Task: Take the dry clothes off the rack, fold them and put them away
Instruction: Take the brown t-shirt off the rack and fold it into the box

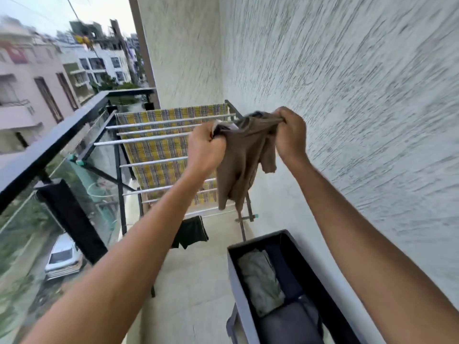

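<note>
One rough-plastered pale wall [347, 95] is seen filling the right side of the balcony. Along the left, a dark railing [49, 145] with glass panels is set, and a white car [63, 256] is seen on the street below it. A drying rack [139, 139] with pale rails is stood at the far end, between railing and wall. A yellow checked cloth [154, 150] is draped over its far rails and hangs down beneath them. Near the wall, on the floor just short of the rack, a dark box [234, 281] is placed with its top open. A pale folded cloth [260, 284] and a grey bundle [290, 324] are laid inside it, side by side.

A brown garment [243, 155] is held up in the air in front of the rack's right end, clear of the rails, and hangs down loosely. Its upper edge is stretched between both hands. It is gripped at the left corner by the left hand [206, 147], whose fingers are curled round the bunched fabric. The right corner is pinched by the right hand [290, 135], with fingers closed over the cloth. A small dark garment [191, 232] is hung from the rack's low near rail.
</note>
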`<state>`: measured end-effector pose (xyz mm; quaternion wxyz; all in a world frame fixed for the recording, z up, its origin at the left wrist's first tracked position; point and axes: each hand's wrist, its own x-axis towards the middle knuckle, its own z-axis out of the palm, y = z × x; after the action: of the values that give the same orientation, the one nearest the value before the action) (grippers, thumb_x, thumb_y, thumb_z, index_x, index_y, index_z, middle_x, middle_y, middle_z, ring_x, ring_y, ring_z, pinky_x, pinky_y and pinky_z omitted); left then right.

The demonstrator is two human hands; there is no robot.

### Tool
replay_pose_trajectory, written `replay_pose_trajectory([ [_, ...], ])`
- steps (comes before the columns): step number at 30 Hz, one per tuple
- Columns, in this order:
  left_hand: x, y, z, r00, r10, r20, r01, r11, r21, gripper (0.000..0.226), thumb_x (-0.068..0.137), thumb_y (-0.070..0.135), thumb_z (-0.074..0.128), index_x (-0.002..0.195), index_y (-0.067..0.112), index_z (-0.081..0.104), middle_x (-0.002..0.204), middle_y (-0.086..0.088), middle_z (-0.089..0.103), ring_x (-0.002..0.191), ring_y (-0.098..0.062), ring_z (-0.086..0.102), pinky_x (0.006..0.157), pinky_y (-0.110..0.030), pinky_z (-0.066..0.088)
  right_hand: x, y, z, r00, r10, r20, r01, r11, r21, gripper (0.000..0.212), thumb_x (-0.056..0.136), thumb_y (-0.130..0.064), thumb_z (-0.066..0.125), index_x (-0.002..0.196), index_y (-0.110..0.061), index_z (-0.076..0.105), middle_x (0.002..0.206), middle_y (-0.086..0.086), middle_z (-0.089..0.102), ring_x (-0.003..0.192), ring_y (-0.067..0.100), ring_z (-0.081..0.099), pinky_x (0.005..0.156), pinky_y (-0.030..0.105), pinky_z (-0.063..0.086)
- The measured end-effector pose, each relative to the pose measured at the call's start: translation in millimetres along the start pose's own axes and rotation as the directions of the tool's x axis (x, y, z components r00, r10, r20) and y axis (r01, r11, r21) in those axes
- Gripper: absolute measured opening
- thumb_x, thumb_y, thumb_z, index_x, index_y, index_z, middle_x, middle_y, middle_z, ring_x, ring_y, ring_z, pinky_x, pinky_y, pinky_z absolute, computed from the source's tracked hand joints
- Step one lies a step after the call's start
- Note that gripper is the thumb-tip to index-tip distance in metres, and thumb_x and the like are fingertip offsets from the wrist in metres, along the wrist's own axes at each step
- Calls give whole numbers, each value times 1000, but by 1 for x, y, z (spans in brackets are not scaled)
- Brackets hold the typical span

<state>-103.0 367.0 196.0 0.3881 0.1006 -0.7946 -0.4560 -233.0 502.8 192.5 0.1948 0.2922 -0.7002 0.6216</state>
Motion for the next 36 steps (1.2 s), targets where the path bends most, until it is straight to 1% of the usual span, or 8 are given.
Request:
replay_pose_trajectory([
  [3, -64, -16, 40, 991, -109, 76, 113, 992, -52, 34, 72, 3, 44, 78, 20, 73, 73, -9, 73, 71, -29, 68, 62, -46, 56, -52, 33, -49, 997, 50, 55, -50, 999, -4, 26, 76, -4, 41, 59, -23, 45, 56, -12, 44, 61, 8, 41, 58, 30, 31],
  [7, -180, -34, 98, 943, -233, 238, 254, 965, -65, 30, 73, 1, 45, 75, 15, 71, 66, 13, 66, 64, -4, 61, 65, -23, 49, -151, 101, -118, 959, 225, 173, -216, 974, -73, 14, 75, -10, 40, 62, -9, 43, 58, -4, 43, 61, 12, 41, 59, 31, 29],
  [10, -278, -61, 135, 837, -368, 405, 397, 918, 13, 48, 76, -11, 43, 79, 31, 67, 66, 21, 64, 64, 3, 56, 62, -20, 44, -239, 146, -167, 885, 400, 240, -347, 908, -235, 19, 77, -19, 38, 63, -11, 49, 61, 6, 51, 63, 18, 49, 59, 31, 33],
  [15, -383, -100, 164, 597, -645, 477, 619, 749, 237, 11, 68, 10, 47, 65, 15, 56, 58, 13, 52, 60, -11, 46, 58, -32, 40, -345, 188, -223, 695, 590, 411, -301, 758, -579, 18, 85, -14, 48, 68, -11, 47, 61, 8, 53, 61, 23, 57, 54, 34, 33],
  [19, -410, -96, 174, 545, -592, 594, 568, 782, 258, 39, 66, 0, 46, 73, 34, 64, 69, 20, 64, 71, 1, 56, 67, -19, 43, -379, 200, -250, 590, 697, 408, -287, 653, -701, 19, 86, -8, 52, 68, -9, 48, 62, 7, 53, 62, 16, 55, 54, 32, 29],
  [24, -412, -108, 191, 366, -547, 753, 563, 774, 289, 36, 67, -4, 44, 75, 26, 62, 65, 19, 62, 64, 3, 55, 62, -20, 42, -382, 209, -264, 361, 804, 472, -264, 574, -775, 33, 88, -13, 47, 56, -22, 41, 53, -2, 47, 49, 10, 50, 53, 28, 33],
  [30, -361, -160, 195, 251, -747, 616, 711, 574, 406, 24, 74, 1, 47, 60, 20, 52, 52, 5, 51, 57, -16, 49, 58, -27, 35, -335, 243, -218, 328, 816, 476, -350, 573, -741, 24, 83, -16, 52, 61, -22, 43, 56, -9, 44, 57, 10, 46, 59, 32, 29],
  [36, -262, -277, 194, 333, -857, 393, 753, 493, 436, 10, 74, 14, 49, 71, 12, 58, 66, -8, 57, 68, -30, 58, 60, -34, 44, -274, 315, -108, 325, 847, 421, -424, 528, -736, 11, 77, -24, 53, 70, -27, 60, 75, -13, 65, 80, 13, 64, 71, 32, 48],
])
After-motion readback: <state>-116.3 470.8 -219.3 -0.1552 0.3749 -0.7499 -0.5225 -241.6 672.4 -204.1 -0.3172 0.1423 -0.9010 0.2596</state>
